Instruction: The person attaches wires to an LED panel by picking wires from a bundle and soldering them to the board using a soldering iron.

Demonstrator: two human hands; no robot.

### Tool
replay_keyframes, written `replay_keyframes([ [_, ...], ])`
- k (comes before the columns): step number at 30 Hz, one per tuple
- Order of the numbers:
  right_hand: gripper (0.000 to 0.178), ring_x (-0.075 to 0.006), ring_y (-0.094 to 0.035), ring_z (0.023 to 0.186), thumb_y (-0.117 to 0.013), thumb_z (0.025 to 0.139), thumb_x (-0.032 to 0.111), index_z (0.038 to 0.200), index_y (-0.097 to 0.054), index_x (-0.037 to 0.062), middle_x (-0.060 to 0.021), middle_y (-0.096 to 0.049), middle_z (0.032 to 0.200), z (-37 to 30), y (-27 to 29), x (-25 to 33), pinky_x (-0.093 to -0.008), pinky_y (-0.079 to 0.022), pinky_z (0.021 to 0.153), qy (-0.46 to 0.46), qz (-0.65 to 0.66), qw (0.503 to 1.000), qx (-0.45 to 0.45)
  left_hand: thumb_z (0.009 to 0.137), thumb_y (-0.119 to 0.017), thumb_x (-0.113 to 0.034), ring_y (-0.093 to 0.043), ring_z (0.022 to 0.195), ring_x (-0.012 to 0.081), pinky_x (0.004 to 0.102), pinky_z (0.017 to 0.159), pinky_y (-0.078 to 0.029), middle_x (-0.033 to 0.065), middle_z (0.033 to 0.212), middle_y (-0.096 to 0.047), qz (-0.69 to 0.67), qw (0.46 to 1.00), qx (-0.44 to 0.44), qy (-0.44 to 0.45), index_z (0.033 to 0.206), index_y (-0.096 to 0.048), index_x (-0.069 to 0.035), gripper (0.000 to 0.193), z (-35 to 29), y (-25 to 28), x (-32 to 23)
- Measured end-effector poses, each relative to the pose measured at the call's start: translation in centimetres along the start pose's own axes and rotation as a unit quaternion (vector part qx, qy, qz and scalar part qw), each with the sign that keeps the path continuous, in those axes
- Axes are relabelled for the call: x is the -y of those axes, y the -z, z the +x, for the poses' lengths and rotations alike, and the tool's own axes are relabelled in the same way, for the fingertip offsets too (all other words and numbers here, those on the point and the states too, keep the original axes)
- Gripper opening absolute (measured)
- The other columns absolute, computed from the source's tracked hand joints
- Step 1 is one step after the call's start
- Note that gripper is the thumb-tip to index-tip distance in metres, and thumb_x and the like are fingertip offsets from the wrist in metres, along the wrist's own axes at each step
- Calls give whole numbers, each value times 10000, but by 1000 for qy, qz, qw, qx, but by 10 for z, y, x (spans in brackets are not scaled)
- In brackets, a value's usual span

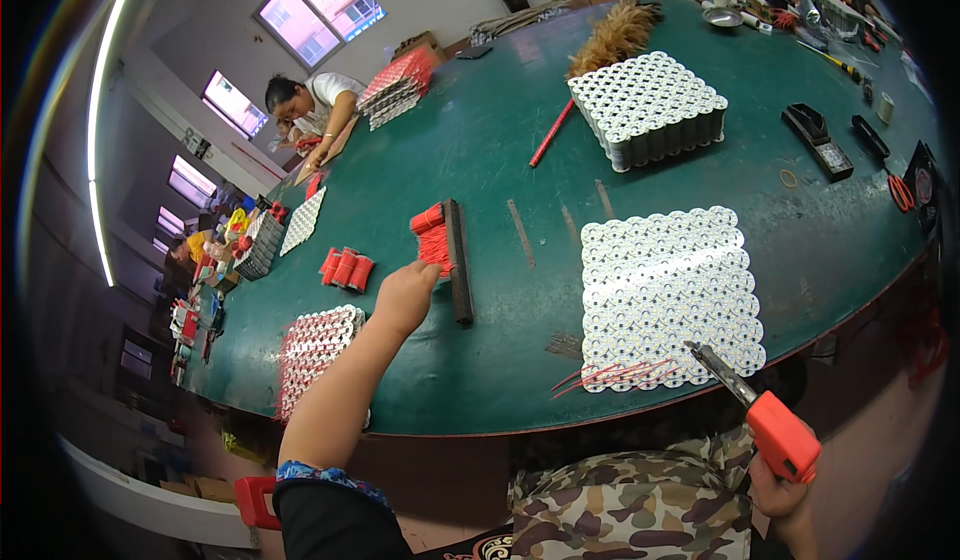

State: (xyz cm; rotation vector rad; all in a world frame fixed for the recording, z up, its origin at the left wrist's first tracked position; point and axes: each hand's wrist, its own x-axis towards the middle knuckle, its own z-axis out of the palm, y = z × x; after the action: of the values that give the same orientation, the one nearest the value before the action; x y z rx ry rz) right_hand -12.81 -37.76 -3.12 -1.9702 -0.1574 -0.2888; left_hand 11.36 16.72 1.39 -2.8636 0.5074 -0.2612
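Pale walls and bright windows stand behind a wide green bench, where a co-worker bends over the far left edge. Nearer, a white scalloped panel lies flat at the right, several thin red wires across its near left corner. The right hand has its grip closed around a red-handled soldering tool, whose metal tip is over the panel's near part; contact cannot be judged. The left hand is at the lower end of a red wire bundle beside a dark bar; whether its grip has closed on a strand, I cannot tell. Three short red rolls lie just left of the bundle.
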Motion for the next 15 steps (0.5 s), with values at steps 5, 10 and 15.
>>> replay_keyframes([
  [5, 312, -261, -668, 990, -641, 845, 56, 1139, -684, -41, -180, -653, 1142, -3, -5, -3, -361, -533, 860, 11, 12, 1000, -16, 863, -573, -34, -679, 912, 334, 464, 784, -548, 113, 919, -658, 41, 999, -14, -19, 1052, -678, -76, 220, -2, -1, 0],
  [10, 343, -249, -666, 960, -640, 835, 57, 1162, -671, -43, -174, -651, 1133, -2, -4, -4, -357, -534, 847, 9, 24, 1000, -6, 853, -582, -50, -669, 877, 305, 455, 753, -511, 87, 878, -636, 62, 995, -64, -32, 1011, -673, -88, 186, 3, 8, -8],
  [15, 335, -257, -670, 960, -637, 820, 46, 1140, -683, -43, -175, -657, 1128, 0, -2, -5, -361, -534, 847, 2, 42, 999, -29, 831, -604, -72, -652, 831, 267, 413, 716, -484, 48, 859, -620, 106, 990, -78, -50, 926, -642, -111, 109, 1, 3, -8],
])
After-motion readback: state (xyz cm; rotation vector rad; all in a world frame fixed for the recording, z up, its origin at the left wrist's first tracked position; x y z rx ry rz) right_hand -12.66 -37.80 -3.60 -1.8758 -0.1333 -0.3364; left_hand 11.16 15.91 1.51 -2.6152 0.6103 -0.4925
